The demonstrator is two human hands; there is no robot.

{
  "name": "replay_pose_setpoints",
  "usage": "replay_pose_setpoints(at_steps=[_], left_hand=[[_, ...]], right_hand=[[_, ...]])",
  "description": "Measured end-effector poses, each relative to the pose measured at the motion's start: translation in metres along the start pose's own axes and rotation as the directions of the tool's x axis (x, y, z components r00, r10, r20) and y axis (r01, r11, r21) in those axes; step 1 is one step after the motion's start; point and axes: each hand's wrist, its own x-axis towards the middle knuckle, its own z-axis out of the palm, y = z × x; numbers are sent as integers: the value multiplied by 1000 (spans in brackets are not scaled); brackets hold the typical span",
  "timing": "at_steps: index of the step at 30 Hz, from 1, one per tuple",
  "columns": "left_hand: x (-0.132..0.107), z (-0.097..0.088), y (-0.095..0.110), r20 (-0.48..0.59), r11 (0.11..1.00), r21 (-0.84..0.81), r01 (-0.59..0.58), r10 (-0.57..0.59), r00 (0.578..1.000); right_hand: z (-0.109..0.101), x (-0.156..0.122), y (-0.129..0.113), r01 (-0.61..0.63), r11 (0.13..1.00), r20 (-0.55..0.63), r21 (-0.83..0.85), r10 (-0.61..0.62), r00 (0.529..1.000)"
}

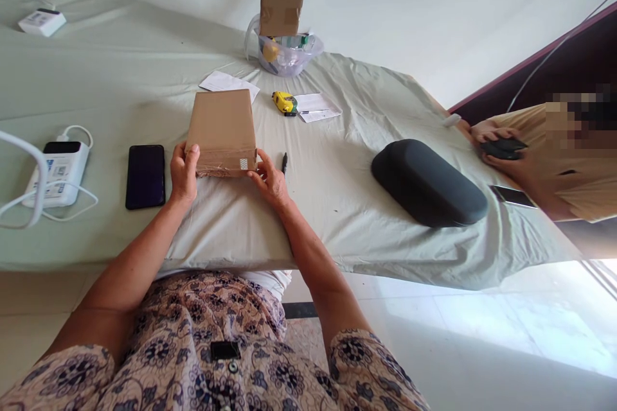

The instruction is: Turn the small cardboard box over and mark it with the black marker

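Note:
A brown cardboard box (pixel 222 122) is held between my two hands over the cloth-covered table, its front edge covered by wrinkled tape and marked with a small checkered label. My left hand (pixel 184 172) grips the box's near left corner, thumb on the side. At the near right corner, my right hand (pixel 270 178) has its fingers against the box. Just right of that hand lies a black pen (pixel 285 163). A dark smartphone (pixel 145 176) rests left of my left hand. Behind the box is a white paper (pixel 229 82), partly hidden by it.
A yellow tape measure (pixel 285 103) lies beside another paper with a pen (pixel 318 107). Farther back, a plastic basket (pixel 289 61) carries a second cardboard box (pixel 282 9). A black case (pixel 429 183) is at right, a white power strip (pixel 62 173) at left. Another person sits at the right end.

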Motion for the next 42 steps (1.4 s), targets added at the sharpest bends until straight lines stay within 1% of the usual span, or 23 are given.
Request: replay_pose_setpoints(at_steps=[1, 3, 5, 8, 10, 13, 17, 19, 20, 22, 25, 27, 29, 31, 33, 35, 37, 38, 40, 41, 42], left_hand=[[-1, 2, 3, -39, 999, -39, 33, -34, 999], [-1, 4, 9, -72, 989, -121, 84, -93, 993], [-1, 5, 12, -57, 985, -141, 104, -113, 992], [0, 4, 11, -35, 986, -114, 118, -122, 992], [0, 4, 8, -32, 986, -106, 125, -129, 991], [-1, 5, 8, -15, 979, -143, 143, -147, 989], [-5, 9, 11, 77, 974, -148, 173, -163, 984], [-7, 11, 10, 89, 973, -122, 194, -184, 979], [-7, 10, 10, 78, 976, -103, 194, -186, 979], [-7, 9, 8, 44, 988, -37, 150, -148, 988], [-7, 2, 10, -6, 991, 136, 15, -15, 1000], [-7, -2, 16, -24, 963, 264, -58, 66, 998], [-8, -5, 27, -7, 923, 367, -113, 124, 992], [-11, -6, 39, 46, 896, 422, -136, 129, 991], [-16, -5, 49, 101, 890, 441, -113, 75, 992], [-22, -4, 53, 137, 888, 455, -68, 5, 991], [-28, -5, 53, 165, 873, 486, -48, -37, 986], [-32, -5, 53, 173, 860, 507, -57, -37, 984], [-41, -4, 59, 161, 830, 548, -106, 19, 987], [-47, -2, 67, 149, 823, 551, -137, 65, 987], [-53, -1, 77, 133, 835, 526, -161, 107, 985]], right_hand=[[-1, 0, 0, 11, 1000, 7, 15, -11, 1000], [-1, 1, 2, 35, 998, 13, 43, -36, 999], [0, 1, 5, 49, 997, 1, 64, -50, 999], [3, 2, 9, 48, 995, -49, 84, -44, 998], [4, 2, 10, 45, 996, -80, 82, -39, 996], [8, 2, 8, 39, 997, -112, 62, -32, 993], [12, 1, 3, 1, 999, -160, 53, 8, 987], [13, 0, 3, -12, 999, -159, 49, 20, 987], [13, -1, 4, -15, 999, -148, 45, 22, 989], [12, -2, 6, -24, 999, -122, 46, 30, 992], [10, -2, 8, -59, 995, -119, 86, 69, 990], [9, -1, 8, -76, 989, -130, 126, 92, 987], [7, 0, 6, -70, 985, -142, 158, 93, 986], [5, 0, 4, -41, 983, -167, 180, 71, 983], [1, 0, 2, 4, 978, -223, 209, 44, 974], [-3, 1, 1, 54, 965, -303, 258, 28, 953], [-5, 2, -1, 92, 948, -363, 305, 26, 932], [-6, 2, -1, 103, 943, -370, 316, 22, 929], [-6, 3, -3, 111, 944, -349, 312, 5, 937], [-6, 3, -4, 113, 946, -334, 304, -5, 943], [-5, 3, -5, 114, 948, -324, 298, -12, 946]])
